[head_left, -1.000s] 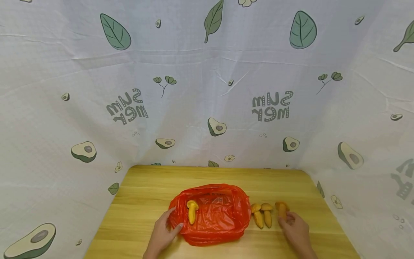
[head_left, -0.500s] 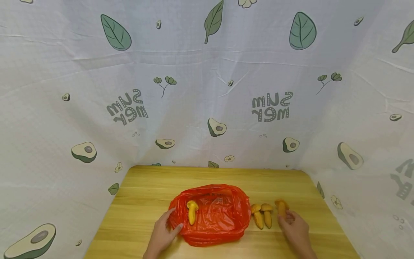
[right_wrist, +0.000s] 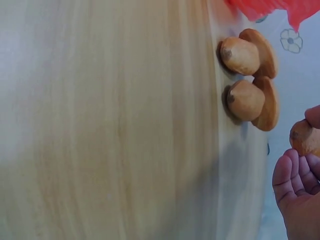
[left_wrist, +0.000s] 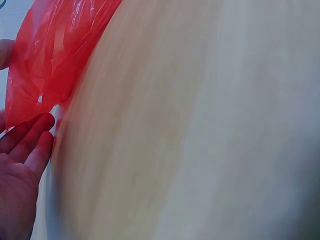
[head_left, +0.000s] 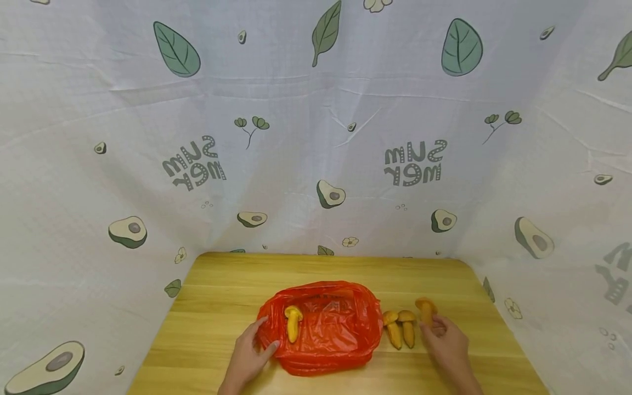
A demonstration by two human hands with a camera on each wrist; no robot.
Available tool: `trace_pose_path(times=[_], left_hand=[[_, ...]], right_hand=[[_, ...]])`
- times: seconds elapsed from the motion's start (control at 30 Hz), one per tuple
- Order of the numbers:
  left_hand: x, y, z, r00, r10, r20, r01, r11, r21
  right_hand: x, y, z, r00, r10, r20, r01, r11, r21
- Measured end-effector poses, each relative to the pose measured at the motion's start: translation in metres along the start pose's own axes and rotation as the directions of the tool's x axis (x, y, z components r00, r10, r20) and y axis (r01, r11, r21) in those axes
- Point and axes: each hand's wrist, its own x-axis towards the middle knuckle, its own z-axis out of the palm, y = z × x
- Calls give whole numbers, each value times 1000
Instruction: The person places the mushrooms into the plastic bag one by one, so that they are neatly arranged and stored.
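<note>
A red plastic bag (head_left: 326,359) lies opened out in the middle of the table, with one yellow mushroom (head_left: 293,323) at its left inside. My left hand (head_left: 248,354) holds the bag's left edge, thumb at the front and fingers along the side. In the left wrist view the red film (left_wrist: 55,55) hangs between the fingers of that hand. My right hand (head_left: 448,343) pinches a mushroom (head_left: 426,311) by its stem, cap pointing away. In the right wrist view the stem's end (right_wrist: 302,137) shows between thumb and fingers, raised off the tabletop.
Two more mushrooms, one (head_left: 393,329) close to the bag and another (head_left: 407,328) beside it, lie between the bag and my right hand. Under everything is a wooden table (head_left: 212,296). A white cloth (head_left: 296,164) with avocado and leaf prints surrounds its back and sides.
My right hand has shifted slightly left and away from me, and the mushroom it pinches has lifted with it. The left hand and the bag look the same.
</note>
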Motion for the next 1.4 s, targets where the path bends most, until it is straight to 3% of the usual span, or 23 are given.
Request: trace_pose_path(times=[0.23, 0.47, 0.73, 1.4], left_hand=[[0, 3, 0, 1000, -2, -4, 2, 1000, -9], [3, 5, -1, 999, -40, 10, 41, 999, -36], [3, 4, 0, 1000, -19, -3, 18, 1000, -21], [-1, 1, 1, 999, -41, -6, 40, 999, -31]], right_hand=[[-1, -13, 1, 995, -72, -68, 72, 997, -5], [1, -29, 2, 996, -78, -54, 79, 997, 15], [1, -43, 10, 991, -104, -87, 110, 992, 69], [0, -79, 33, 995, -98, 24, 95, 990, 106]])
